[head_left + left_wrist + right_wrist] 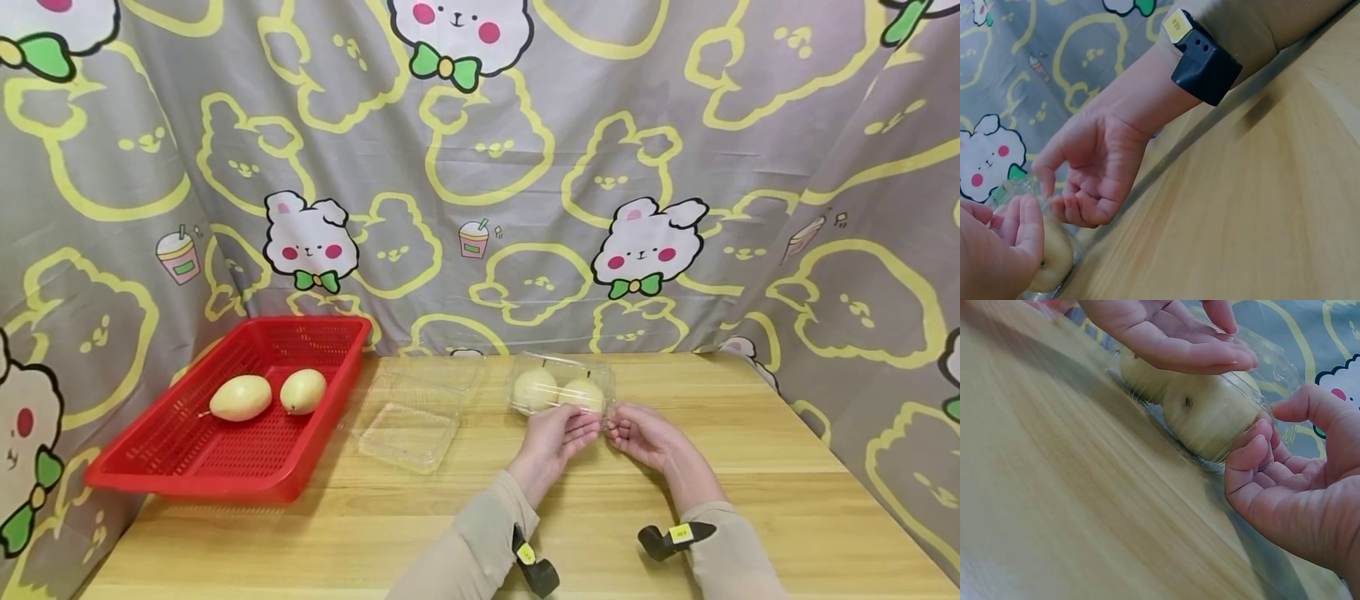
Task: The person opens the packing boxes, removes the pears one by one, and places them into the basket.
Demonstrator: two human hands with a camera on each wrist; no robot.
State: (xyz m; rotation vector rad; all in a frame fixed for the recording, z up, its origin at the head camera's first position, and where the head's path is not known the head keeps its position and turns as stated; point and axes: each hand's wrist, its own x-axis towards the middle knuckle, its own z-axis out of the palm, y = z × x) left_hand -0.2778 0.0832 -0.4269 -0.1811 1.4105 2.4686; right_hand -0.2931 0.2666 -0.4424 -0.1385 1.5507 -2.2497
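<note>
A clear plastic clamshell box (558, 363) holds two pale yellow pears (536, 390) near the back of the table. Along the box's front edge lies my left hand (557, 440), fingers extended against the plastic. My right hand (647, 435) pinches the box's front right corner between thumb and curled fingers. In the right wrist view, the right hand (1300, 481) is at the plastic edge beside a pear (1207, 415), while the left hand (1169, 337) reaches over the box. The left wrist view has the left hand (1000, 250) partly covering a pear (1057, 256).
A red plastic basket (288, 483) stands at the left with two more pears (240, 397) inside. Between it and the filled box, another clear plastic box (408, 433) lies with its lid raised. A patterned curtain (480, 275) hangs behind the wooden table (360, 533).
</note>
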